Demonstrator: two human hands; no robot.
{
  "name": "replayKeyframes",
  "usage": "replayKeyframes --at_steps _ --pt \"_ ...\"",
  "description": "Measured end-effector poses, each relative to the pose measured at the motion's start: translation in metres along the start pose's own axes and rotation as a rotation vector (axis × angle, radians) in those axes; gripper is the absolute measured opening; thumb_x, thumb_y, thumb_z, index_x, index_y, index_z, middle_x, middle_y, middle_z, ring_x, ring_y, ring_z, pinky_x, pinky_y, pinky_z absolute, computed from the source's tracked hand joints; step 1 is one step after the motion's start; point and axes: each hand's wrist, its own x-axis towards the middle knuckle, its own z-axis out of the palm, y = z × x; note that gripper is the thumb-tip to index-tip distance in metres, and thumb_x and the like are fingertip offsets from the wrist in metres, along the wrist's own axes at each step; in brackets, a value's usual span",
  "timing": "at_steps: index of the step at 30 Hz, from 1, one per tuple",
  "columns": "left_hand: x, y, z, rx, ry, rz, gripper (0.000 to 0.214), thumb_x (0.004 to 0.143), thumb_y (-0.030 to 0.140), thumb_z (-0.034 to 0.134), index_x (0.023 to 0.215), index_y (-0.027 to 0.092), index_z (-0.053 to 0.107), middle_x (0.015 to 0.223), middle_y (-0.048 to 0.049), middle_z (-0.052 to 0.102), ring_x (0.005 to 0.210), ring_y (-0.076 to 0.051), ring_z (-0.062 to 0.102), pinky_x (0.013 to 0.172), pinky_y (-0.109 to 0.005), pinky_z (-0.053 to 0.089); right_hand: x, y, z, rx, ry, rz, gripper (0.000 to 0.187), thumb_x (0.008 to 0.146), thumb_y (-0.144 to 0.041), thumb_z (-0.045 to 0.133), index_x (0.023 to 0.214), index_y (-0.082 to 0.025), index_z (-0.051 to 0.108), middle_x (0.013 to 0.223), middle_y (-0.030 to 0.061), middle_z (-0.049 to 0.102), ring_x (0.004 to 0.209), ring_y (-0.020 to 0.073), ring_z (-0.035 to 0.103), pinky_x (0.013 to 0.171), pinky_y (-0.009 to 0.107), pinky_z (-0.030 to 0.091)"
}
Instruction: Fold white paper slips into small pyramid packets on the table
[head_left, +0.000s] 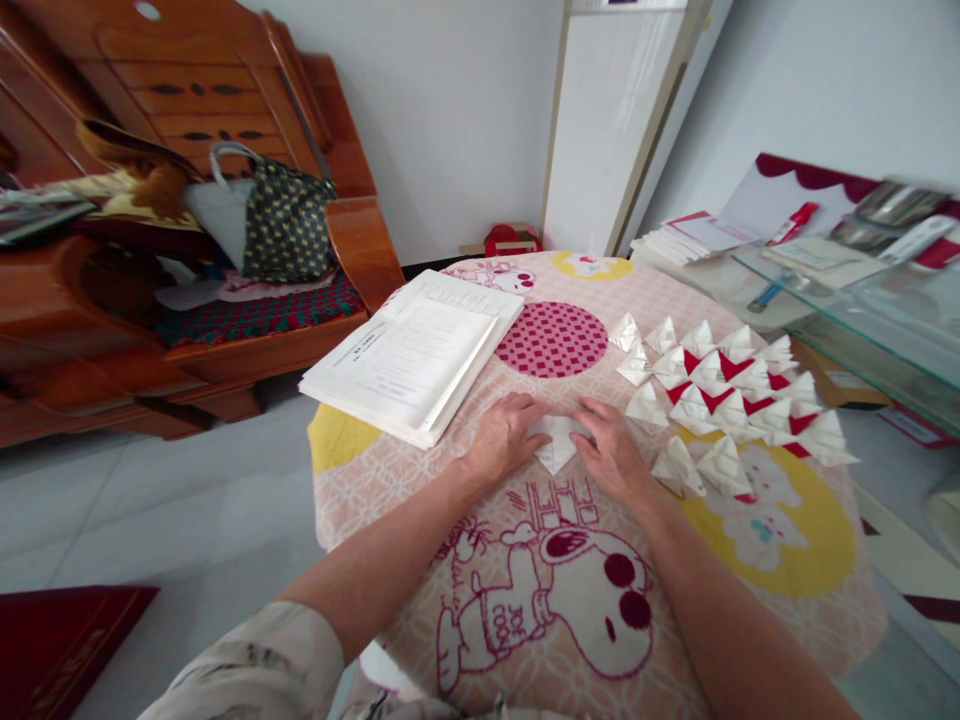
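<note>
A small piece of folded white paper (556,450) lies on the patterned tablecloth (420,520), one pointed corner toward me. My left hand (508,435) is closed on its left side, thumb and fingers bent over the edge. From the right, my right hand (609,448) grips the other side in the same way. My fingertips cover the paper's far edge and sides. Just beyond my right hand stand several folded paper pieces (679,465) with pointed tops, arranged in rows, some with red showing between them. To the left of my left hand is a stack of printed paper sheets (412,350).
A wooden bench (352,240) with bags (289,220) on it stands at the left. At the right, a glass shelf (840,300) holds papers and metal bowls (900,205), close to the table's edge. A tall white cabinet (611,120) stands behind.
</note>
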Motion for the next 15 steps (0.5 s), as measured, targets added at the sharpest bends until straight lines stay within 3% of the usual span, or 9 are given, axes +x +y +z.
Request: replayKeyframes --at_steps 9,15 --pt "0.003 -0.0018 0.0046 -0.13 0.064 -0.017 0.041 0.082 0.017 0.07 0.122 0.017 0.067 0.106 -0.0081 0.068 0.101 -0.023 0.062 0.094 -0.039 0.052 0.0003 -0.0014 -0.0001 -0.007 -0.002 -0.008 0.038 0.089 -0.019 0.053 0.124 -0.018 0.065 0.132 0.0152 0.059 0.127 0.0302 0.051 0.108 0.051 0.044" --pt "0.0093 -0.0067 0.0045 -0.186 0.014 -0.113 0.03 0.081 0.016 0.069 0.111 0.018 0.073 0.1 -0.0058 0.07 0.096 -0.02 0.064 0.092 -0.036 0.051 0.0033 0.0001 0.003 -0.016 0.007 -0.021 0.037 0.088 -0.018 0.056 0.123 -0.015 0.065 0.132 0.0173 0.059 0.125 0.0314 0.053 0.107 0.051 0.044"
